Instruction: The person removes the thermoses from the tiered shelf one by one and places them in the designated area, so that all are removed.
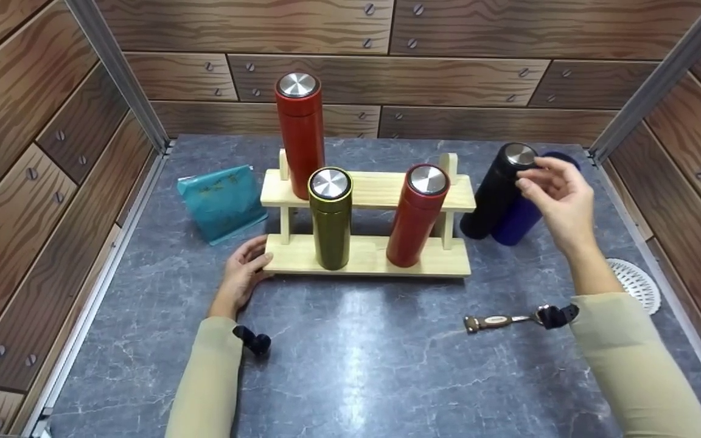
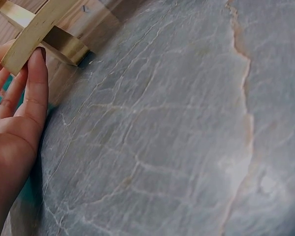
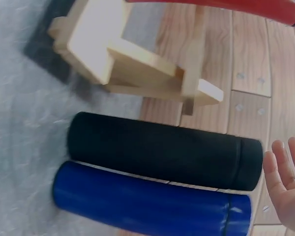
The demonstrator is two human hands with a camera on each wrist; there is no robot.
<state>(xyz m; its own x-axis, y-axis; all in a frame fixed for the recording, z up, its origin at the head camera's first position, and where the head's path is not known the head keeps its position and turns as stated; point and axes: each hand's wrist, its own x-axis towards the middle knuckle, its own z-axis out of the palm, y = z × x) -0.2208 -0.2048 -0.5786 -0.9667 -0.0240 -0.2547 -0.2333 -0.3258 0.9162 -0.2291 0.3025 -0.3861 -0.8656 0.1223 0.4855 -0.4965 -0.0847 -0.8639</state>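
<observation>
A two-tier wooden rack [image 1: 366, 190] stands on the table, and my left hand [image 1: 242, 274] grips the left end of its lower shelf [image 2: 32, 37], thumb on one side and fingers on the other. On that shelf stand an olive-green thermos bottle [image 1: 332, 231] and a red one [image 1: 414, 225]. A taller red thermos [image 1: 302, 137] is on the upper shelf. Right of the rack, a black thermos [image 3: 162, 150] stands beside a blue thermos [image 3: 152, 199]. My right hand [image 1: 563, 201] is by the black bottle's lid, fingers loosely bent and holding nothing.
A teal pouch [image 1: 223, 204] stands left of the rack. Near my right forearm lie a brown-handled utensil [image 1: 496, 321] and a white perforated disc [image 1: 636, 283]. Wood-patterned walls [image 1: 314, 79] enclose the grey marbled table [image 1: 350, 353] at the back and sides.
</observation>
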